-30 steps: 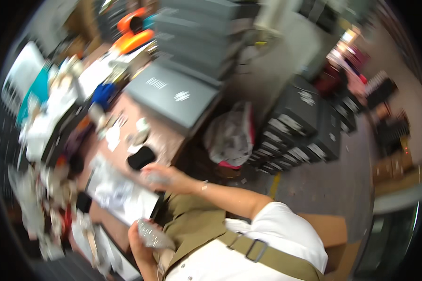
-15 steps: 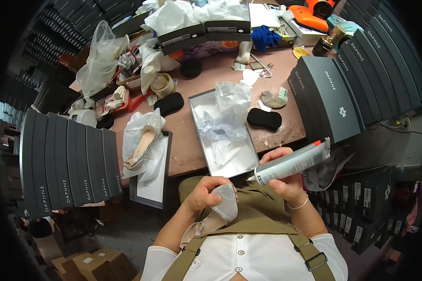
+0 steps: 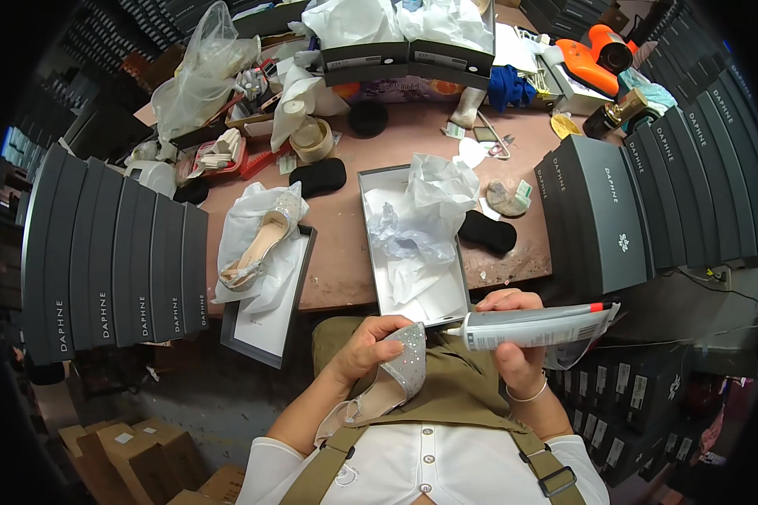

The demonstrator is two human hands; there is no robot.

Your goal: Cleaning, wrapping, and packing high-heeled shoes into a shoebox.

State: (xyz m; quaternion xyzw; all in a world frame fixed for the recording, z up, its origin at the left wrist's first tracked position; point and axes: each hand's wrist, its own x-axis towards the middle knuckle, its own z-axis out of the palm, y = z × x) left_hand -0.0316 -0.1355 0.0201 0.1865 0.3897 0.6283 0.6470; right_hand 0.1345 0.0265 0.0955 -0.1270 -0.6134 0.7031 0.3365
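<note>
My left hand [image 3: 364, 352] is closed around a glittery silver shoe [image 3: 408, 364], its pointed toe tilted up above my lap. In my right hand [image 3: 520, 369] is a white and grey squeeze tube [image 3: 531, 328] with a red band near its flat end. The tube lies almost level, and its thin nozzle points left at the shoe's toe, close to it; whether they touch I cannot tell. A matching shoe [image 3: 265, 244] rests on white tissue over a dark shoebox part [image 3: 305, 269] at the left. Between the hands and the table's back, an open shoebox [image 3: 370, 244] holds crumpled tissue.
Dark shoeboxes [image 3: 122, 261] stand in a row at left, with more shoeboxes [image 3: 602, 210] at right. Black oval pads [image 3: 488, 233], a tape roll [image 3: 313, 140] and an orange heat-gun-like tool [image 3: 585, 67] lie on the table [image 3: 341, 269]. Cardboard boxes [image 3: 139, 454] sit on the floor.
The tube has turned nearer to level and its nozzle has come closer to the shoe's toe. The shoe's toe has turned slightly in my left hand. The whole view has shifted a little.
</note>
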